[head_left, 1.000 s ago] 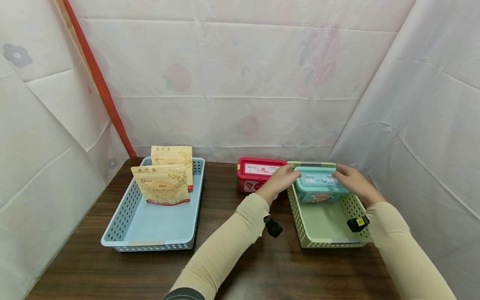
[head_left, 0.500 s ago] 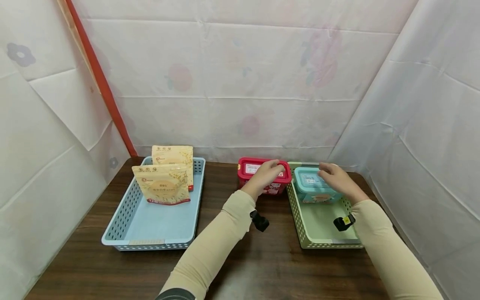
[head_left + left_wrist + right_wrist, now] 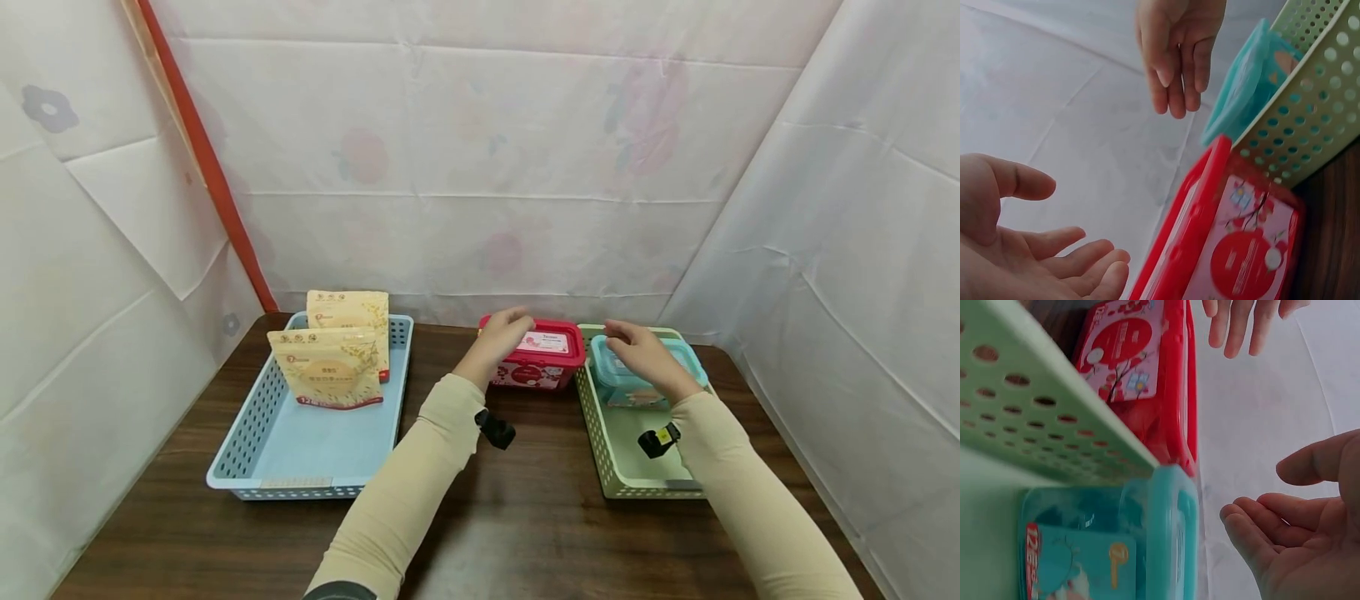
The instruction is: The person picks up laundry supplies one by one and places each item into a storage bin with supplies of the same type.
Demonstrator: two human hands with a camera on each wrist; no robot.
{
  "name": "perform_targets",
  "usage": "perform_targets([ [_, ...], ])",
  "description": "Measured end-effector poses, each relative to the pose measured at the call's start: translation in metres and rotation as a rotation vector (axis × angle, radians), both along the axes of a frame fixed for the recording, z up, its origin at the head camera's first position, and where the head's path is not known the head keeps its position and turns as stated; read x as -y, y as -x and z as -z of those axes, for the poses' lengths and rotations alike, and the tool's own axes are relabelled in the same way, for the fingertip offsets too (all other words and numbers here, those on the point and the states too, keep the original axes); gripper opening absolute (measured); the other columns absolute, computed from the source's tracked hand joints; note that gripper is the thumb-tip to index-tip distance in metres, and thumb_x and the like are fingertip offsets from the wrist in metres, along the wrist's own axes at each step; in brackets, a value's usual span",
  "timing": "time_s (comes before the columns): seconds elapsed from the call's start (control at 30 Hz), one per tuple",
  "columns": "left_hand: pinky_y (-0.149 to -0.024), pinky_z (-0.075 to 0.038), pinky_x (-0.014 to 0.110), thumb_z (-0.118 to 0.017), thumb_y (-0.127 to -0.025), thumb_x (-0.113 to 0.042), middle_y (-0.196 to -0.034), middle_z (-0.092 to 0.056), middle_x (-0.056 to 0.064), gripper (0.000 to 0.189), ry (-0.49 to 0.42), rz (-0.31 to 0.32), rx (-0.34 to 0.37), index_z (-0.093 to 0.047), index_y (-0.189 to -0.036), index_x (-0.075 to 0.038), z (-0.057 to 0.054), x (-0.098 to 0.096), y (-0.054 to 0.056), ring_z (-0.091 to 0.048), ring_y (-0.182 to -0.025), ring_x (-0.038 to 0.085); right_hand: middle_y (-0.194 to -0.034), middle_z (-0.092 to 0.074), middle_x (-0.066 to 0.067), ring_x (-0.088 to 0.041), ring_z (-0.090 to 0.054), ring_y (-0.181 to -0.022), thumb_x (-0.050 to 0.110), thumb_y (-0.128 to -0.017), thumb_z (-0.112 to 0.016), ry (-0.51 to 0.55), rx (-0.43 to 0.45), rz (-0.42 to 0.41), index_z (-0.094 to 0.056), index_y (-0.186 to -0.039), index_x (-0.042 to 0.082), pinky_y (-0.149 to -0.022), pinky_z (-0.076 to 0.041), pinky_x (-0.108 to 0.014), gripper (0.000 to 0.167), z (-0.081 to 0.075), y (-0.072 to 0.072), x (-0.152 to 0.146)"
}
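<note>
A red lidded plastic box [image 3: 551, 354] with a pink floral label stands on the table, against the left side of the green basket [image 3: 609, 467]. My left hand [image 3: 497, 337] hovers over its left end, fingers loosely spread and holding nothing. In the green basket's far part sits a teal lidded box [image 3: 684, 357]. Above it my right hand [image 3: 647, 354] is held with relaxed fingers and nothing in its grasp. The right wrist view shows a gap between that hand and the teal box [image 3: 1104, 544]. From the left wrist, the red box [image 3: 1229, 250] appears apart from my left fingers.
A blue basket [image 3: 307, 454] stands on the left of the dark wooden table [image 3: 517, 517]. Two yellow stand-up pouches are in it, the front pouch [image 3: 328, 369] ahead of the rear pouch [image 3: 348, 310]. Patterned white sheeting [image 3: 450, 167] encloses the back and sides.
Both hands have moved left: the right from the teal box's right end to above its middle, the left from the teal box's left end to over the red box. The boxes stay put.
</note>
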State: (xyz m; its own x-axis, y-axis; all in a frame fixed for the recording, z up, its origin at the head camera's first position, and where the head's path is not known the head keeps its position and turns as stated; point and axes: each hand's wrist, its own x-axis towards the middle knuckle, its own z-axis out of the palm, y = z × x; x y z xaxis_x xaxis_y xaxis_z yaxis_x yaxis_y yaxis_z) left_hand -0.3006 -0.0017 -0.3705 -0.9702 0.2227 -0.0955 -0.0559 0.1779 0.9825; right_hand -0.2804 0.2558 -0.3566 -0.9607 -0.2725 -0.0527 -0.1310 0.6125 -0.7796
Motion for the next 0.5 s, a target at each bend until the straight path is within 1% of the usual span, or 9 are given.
perform_targets([
  [0.07,-0.114,-0.031,0.05,-0.049,-0.1,-0.027,-0.157,-0.038,0.009,0.057,-0.007,0.005,-0.003,-0.04,-0.154,-0.012,0.0,0.006,0.0,-0.034,-0.143,0.031,-0.154,-0.036,-0.026,-0.043,-0.032,-0.142,0.018,-0.109,-0.041,0.003,-0.003,0.0,-0.027,-0.156,-0.003,-0.111,-0.033,-0.058,0.054,0.005,0.004,0.002],
  [0.2,-0.115,-0.03,0.052,-0.05,-0.101,-0.029,-0.157,-0.037,0.01,0.058,-0.01,0.003,0.007,-0.039,-0.155,-0.011,-0.001,0.016,0.001,-0.031,-0.144,0.032,-0.153,-0.038,-0.024,-0.042,-0.032,-0.142,0.022,-0.109,-0.043,0.006,0.011,0.001,-0.028,-0.156,-0.002,-0.112,-0.031,-0.057,0.055,0.007,0.006,0.008],
  [0.4,-0.116,-0.027,0.053,-0.052,-0.102,-0.03,-0.157,-0.037,0.01,0.057,0.0,-0.035,0.02,-0.039,-0.155,-0.011,-0.003,0.029,0.005,-0.03,-0.145,0.032,-0.153,-0.037,-0.026,-0.043,-0.035,-0.14,0.022,-0.108,-0.043,0.013,0.023,-0.009,-0.027,-0.157,-0.001,-0.111,-0.032,-0.058,0.056,0.01,0.009,0.018],
  [0.5,-0.116,-0.028,0.052,-0.051,-0.102,-0.028,-0.157,-0.038,0.01,0.056,0.003,-0.041,0.025,-0.04,-0.154,-0.011,-0.004,0.035,0.007,-0.031,-0.145,0.031,-0.153,-0.038,-0.025,-0.042,-0.037,-0.139,0.021,-0.108,-0.043,0.014,0.029,-0.003,-0.027,-0.157,-0.001,-0.111,-0.033,-0.058,0.055,0.011,0.013,0.021],
])
